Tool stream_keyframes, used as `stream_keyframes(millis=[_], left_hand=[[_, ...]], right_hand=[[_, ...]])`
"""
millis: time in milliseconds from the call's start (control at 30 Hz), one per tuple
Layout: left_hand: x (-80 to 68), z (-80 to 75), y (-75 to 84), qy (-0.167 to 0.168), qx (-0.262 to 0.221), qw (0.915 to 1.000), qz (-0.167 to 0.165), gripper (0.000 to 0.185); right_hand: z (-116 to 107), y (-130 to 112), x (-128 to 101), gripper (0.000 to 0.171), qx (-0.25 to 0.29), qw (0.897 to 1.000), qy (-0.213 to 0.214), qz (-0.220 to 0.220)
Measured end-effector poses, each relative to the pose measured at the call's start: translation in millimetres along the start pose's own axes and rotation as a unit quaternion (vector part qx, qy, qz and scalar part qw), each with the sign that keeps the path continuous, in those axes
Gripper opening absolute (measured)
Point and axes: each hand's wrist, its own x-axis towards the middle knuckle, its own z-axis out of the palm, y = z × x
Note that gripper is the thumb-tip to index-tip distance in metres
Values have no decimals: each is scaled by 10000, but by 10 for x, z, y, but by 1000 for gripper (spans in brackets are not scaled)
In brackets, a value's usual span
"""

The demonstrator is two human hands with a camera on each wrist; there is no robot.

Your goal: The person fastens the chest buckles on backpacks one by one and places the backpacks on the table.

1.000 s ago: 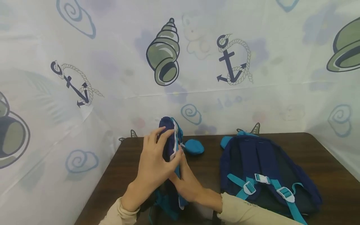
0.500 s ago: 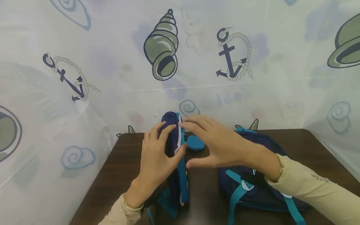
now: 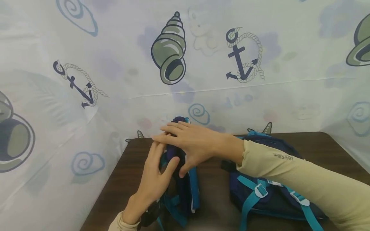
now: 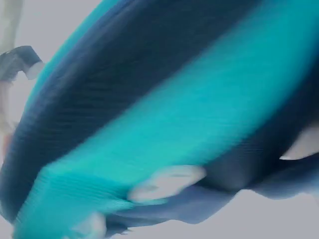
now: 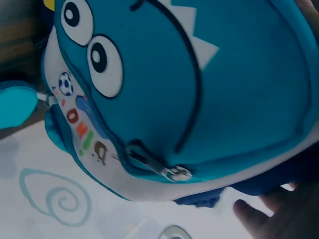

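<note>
A navy and turquoise child's backpack (image 3: pixel 194 187) stands on edge at the middle of the table. In the right wrist view its turquoise front (image 5: pixel 249 89) carries cartoon eyes, white teeth and a zip. My right hand (image 3: pixel 199 141) reaches across its upper part, fingers extended and thumb spread. On the back side is my left hand (image 3: pixel 151 179), with its thumb apart from the fingers; its fingertips overlap the right hand's in the head view. A turquoise strap (image 4: pixel 199 109) crosses the dark back panel in the blurred left wrist view.
A second navy backpack (image 3: pixel 274 205) lies to the right on the brown table (image 3: pixel 214 195), its turquoise straps and white buckles showing. A turquoise pouch (image 5: pixel 17 104) hangs from the standing backpack's zip pull. Behind the table hangs a printed cloth (image 3: pixel 115 48).
The right hand came off the standing backpack's zip side, swung up and moved left over it. The left hand shifted from the top edge to the strap side.
</note>
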Motion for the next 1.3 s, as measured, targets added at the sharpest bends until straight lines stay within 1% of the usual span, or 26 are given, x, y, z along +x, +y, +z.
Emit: stream_keyframes(millis=[67,100,167,233,267,300,367,400,467,533,600,667,733,833,933,1133,1300], left_hand=[[-124,-9,-136,-79,-437,9989,-157,58],[-196,-14,-212,-170,-641,9972,-345,56],[-350,-14,-378,-478,-1056,9898,-827,49],[-497,19,-544,-905,-1424,9744,-1486,45],[-567,57,-627,-1140,-1583,9649,-1758,45],[-635,108,-709,-1363,-1685,9564,-1958,46],[-748,248,-833,-1782,-1857,9423,-2142,49],[-788,327,-865,-1974,-1900,9338,-2303,50],[-828,474,-899,-2333,-1847,9248,-2370,59],[-831,602,-886,-2508,-1675,9201,-2498,74],[-815,701,-856,-2527,-1476,9207,-2584,87],[-805,780,-829,-2402,-1268,9269,-2588,95],[-803,835,-801,-2292,-1126,9315,-2589,99],[-792,874,-757,-2212,-985,9342,-2618,101],[-775,872,-728,-2227,-901,9364,-2559,100],[-740,821,-717,-2285,-692,9369,-2553,99],[-736,724,-770,-2387,-449,9348,-2592,96]], right_hand=[[21,20,-32,105,-60,9998,-140,159],[18,25,-50,103,-111,9995,-214,213],[2,33,-90,100,-234,9987,-345,307],[-12,46,-133,98,-325,9974,-464,440],[-19,54,-159,98,-342,9967,-521,528],[-24,66,-189,98,-375,9956,-585,629],[-37,89,-260,98,-434,9933,-699,807],[-42,104,-297,98,-429,9927,-720,862],[-48,138,-364,97,-373,9921,-747,938],[-50,165,-416,97,-334,9925,-711,937],[-43,184,-455,96,-276,9930,-669,938],[-28,198,-497,97,-245,9927,-662,975],[3,215,-546,98,-201,9922,-675,1033],[56,240,-637,98,-64,9907,-722,1148],[111,257,-720,99,12,9901,-715,1208],[254,289,-805,99,124,9922,-533,1122],[405,265,-876,95,207,9882,-694,1346]])
